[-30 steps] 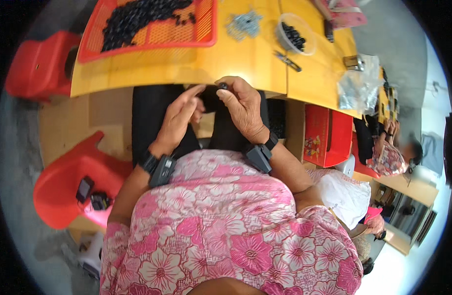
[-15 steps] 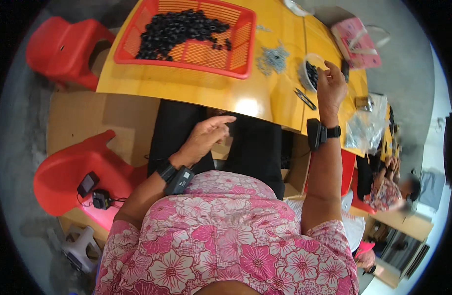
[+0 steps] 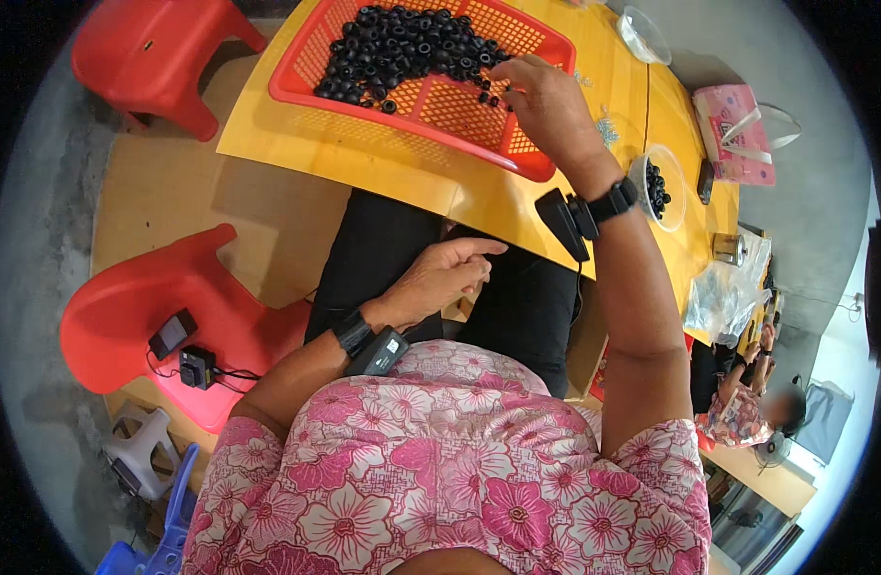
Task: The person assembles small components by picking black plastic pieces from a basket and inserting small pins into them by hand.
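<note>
My right hand (image 3: 552, 110) is over the right end of a red plastic basket (image 3: 416, 127). Its fingers bend down toward loose black ring-shaped parts (image 3: 402, 48) heaped inside, and the visible fingertips are apart with nothing seen between them. My left hand (image 3: 445, 280) hovers above my lap, below the table edge. Its index finger is stretched out and the others are loosely bent; nothing shows in it. To the right of my right wrist stands a clear round tub (image 3: 677, 182) holding more black rings (image 3: 657, 190).
Small greyish pieces (image 3: 606, 129) lie on the yellow table (image 3: 306, 144) behind my right wrist. Further right are a pink bag (image 3: 732, 129), a tin (image 3: 728, 249) and clear plastic bags (image 3: 723, 297). Red chairs (image 3: 158, 311) stand at left; another person (image 3: 747, 407) sits far right.
My right hand has swung left from beside the tub to the basket. My left hand stays over my lap. The whole view has shifted, and the scissors beside the tub no longer show.
</note>
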The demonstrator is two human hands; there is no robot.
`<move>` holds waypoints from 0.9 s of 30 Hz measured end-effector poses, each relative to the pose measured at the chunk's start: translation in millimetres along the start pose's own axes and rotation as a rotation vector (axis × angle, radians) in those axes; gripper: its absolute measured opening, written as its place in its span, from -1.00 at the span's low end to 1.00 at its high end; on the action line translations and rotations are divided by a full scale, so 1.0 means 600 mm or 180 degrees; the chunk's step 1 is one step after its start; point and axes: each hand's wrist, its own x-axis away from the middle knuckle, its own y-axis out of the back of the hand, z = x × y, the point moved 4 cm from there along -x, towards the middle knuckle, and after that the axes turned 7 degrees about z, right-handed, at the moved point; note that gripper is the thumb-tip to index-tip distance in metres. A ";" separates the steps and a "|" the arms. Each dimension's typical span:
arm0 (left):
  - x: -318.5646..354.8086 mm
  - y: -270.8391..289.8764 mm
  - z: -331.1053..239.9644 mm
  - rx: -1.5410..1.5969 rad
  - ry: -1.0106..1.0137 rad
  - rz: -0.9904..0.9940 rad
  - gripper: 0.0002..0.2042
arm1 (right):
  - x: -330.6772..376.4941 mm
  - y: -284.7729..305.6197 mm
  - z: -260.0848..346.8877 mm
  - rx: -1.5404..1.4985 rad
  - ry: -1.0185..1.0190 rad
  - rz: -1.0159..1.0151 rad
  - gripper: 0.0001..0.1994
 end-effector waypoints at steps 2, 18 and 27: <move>0.001 0.002 -0.002 0.0039 -0.0043 -0.0024 -0.64 | -0.017 -0.024 -0.011 0.0236 -0.0005 0.0303 -0.79; -0.001 0.005 0.006 0.0282 -0.0095 0.0090 -0.64 | -0.038 -0.026 -0.019 0.0376 -0.0353 0.1159 -0.78; -0.003 0.008 0.002 0.0245 -0.0158 0.0127 -0.64 | -0.057 -0.062 -0.017 0.0194 0.0291 0.0415 -0.78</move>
